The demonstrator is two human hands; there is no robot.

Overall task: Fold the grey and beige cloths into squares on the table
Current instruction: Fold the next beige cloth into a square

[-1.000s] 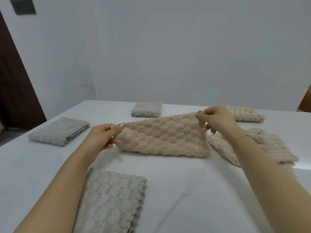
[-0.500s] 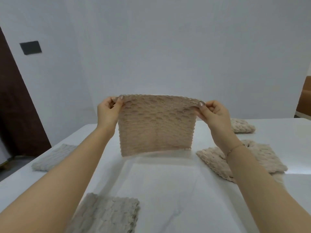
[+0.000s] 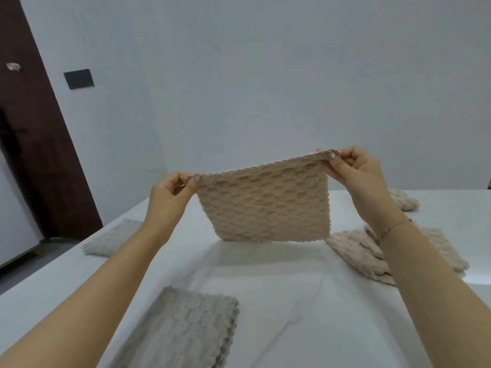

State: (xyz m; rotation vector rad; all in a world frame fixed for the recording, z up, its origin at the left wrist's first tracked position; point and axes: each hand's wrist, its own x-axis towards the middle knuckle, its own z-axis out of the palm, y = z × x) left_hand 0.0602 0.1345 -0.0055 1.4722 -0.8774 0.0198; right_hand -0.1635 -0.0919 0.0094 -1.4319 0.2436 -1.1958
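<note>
Closest to the camera, a folded grey cloth point(image 3: 183, 333) lies flat on the white table point(image 3: 279, 301). Past it, up in the air over the table, a beige cloth point(image 3: 265, 205) hangs open and tilted, with the left hand point(image 3: 170, 197) pinching its lower top corner and the right hand point(image 3: 358, 173) pinching its higher top corner. Farther back, a beige pile point(image 3: 372, 253) lies beside the right arm, another grey cloth point(image 3: 111, 240) sits at the left edge, and one more beige cloth point(image 3: 403, 200) rests near the wall point(image 3: 265, 75).

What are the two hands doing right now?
Left hand: pinching the beige cloth's top corner.
Right hand: pinching its other top corner.
</note>
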